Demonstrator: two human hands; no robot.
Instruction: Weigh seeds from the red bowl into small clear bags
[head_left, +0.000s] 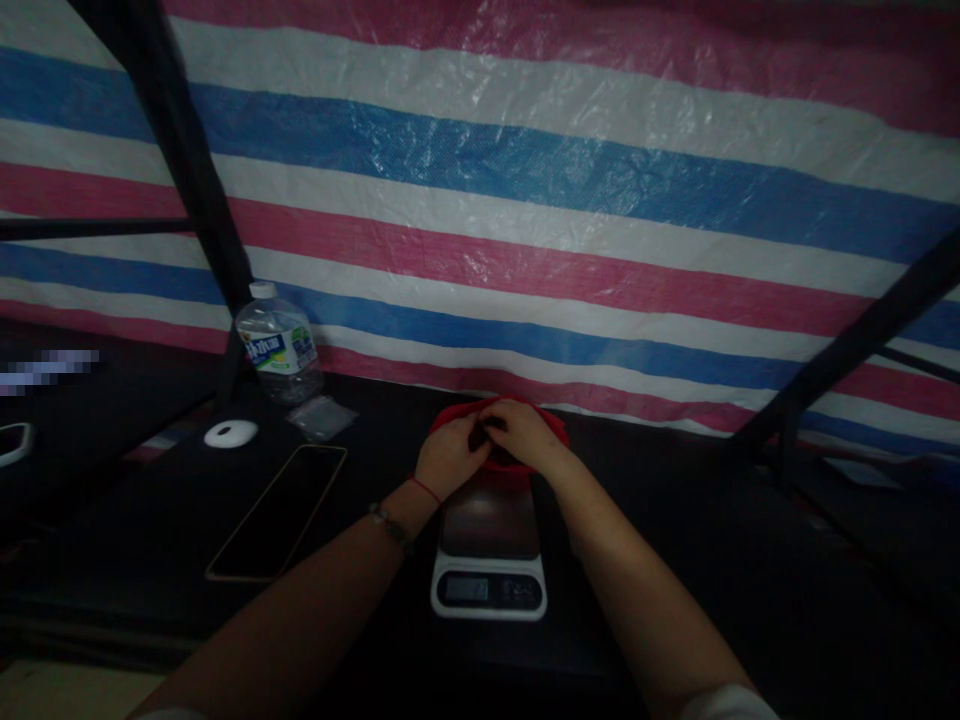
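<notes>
Near the counter's (675,490) far edge, the scale (491,530) seems to bear a red container (516,477); left hand (448,455) and right hand (523,432) meet over it, fingers (495,409) curled, grasp unclear. Handling inside seems underway; next needs a light touch.

One left hand (452,455) and one right hand (519,430), two in all, are at one red item (512,479); nearer than them is one scale (489,588). Left of the hands are one bottle (279,352), one clear packet (322,417), one white rounded object (231,433) and one phone (281,515). Beyond the hands, one striped sheet (525,250).
</notes>
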